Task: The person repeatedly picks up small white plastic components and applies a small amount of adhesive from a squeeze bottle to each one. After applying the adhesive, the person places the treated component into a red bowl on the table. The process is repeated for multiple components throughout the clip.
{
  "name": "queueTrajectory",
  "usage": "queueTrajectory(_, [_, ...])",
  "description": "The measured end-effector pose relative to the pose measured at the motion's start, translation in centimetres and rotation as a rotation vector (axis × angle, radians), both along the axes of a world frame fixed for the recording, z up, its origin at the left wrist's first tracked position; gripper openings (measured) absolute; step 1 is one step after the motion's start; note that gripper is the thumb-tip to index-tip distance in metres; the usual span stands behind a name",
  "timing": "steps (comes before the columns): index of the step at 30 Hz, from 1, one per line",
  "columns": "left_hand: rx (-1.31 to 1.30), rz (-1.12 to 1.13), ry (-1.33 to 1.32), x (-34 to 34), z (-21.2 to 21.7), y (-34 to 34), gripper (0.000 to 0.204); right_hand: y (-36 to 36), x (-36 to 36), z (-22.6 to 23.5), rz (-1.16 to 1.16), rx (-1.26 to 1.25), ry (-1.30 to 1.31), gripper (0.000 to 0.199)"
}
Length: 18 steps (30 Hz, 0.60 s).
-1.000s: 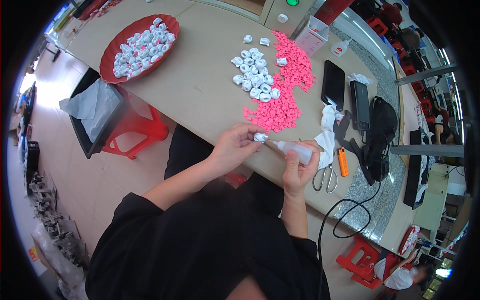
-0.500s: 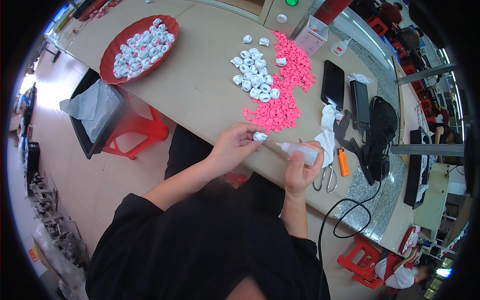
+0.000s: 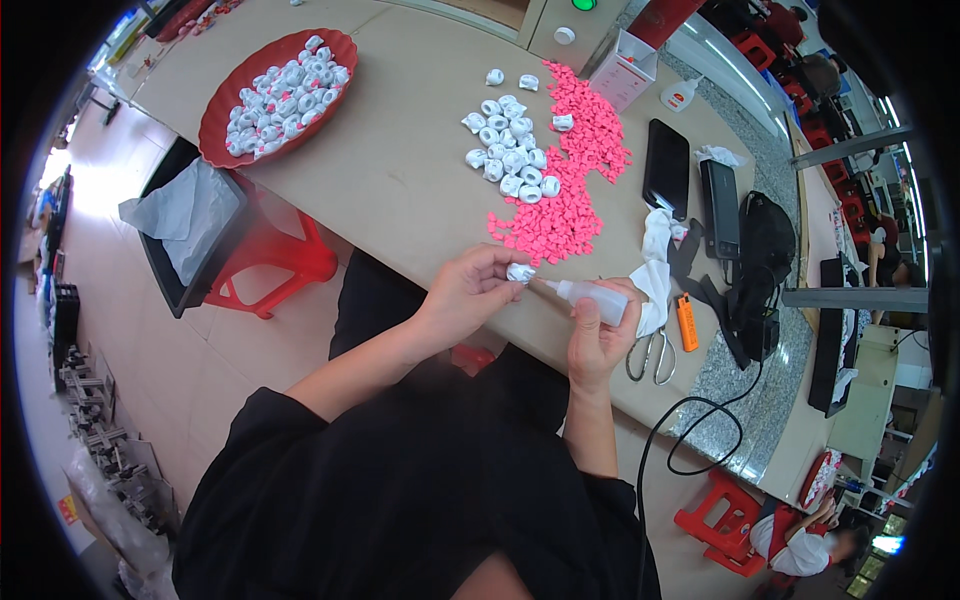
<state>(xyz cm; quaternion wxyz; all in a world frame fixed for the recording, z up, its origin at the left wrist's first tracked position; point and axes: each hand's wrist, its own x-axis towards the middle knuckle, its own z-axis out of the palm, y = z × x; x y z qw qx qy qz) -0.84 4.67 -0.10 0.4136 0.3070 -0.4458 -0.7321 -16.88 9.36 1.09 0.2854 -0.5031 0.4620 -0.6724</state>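
My left hand (image 3: 468, 296) pinches a small white ring-like piece (image 3: 520, 272) near the front edge of the table. In my right hand (image 3: 604, 340) lies a translucent squeeze bottle (image 3: 592, 300), tipped sideways with its thin nozzle pointing left. The nozzle tip is at the white piece; whether it touches I cannot tell. Just beyond my hands spreads a pile of small pink pieces (image 3: 548, 226). Left of the pink pieces sits a cluster of white ring-like pieces (image 3: 512, 150), their holes showing on several.
A red scalloped bowl (image 3: 215, 150) of white pieces stands far left. To the right are scissors (image 3: 652, 360), an orange lighter (image 3: 686, 323), white cloth (image 3: 654, 290), a black phone (image 3: 666, 170), a power bank (image 3: 719, 210) and a black cable (image 3: 700, 402). A lined black bin (image 3: 180, 270) rests on a red stool (image 3: 275, 265).
My right hand has shifted slightly left with the squeeze bottle, bringing its nozzle closer to the white piece. My left hand has stayed in place.
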Motion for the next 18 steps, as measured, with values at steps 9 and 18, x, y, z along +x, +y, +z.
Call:
queueTrajectory(9, [-0.017, -0.002, 0.011, -0.01, -0.11, -0.03, 0.027, 0.36, -0.25, -0.11, 0.032, 0.057, -0.009, 0.025])
queueTrajectory(18, [-0.002, 0.006, 0.007, 0.00, 0.06, 0.00, 0.027, 0.26, 0.14, 0.18, -0.008, 0.012, 0.049, 0.024])
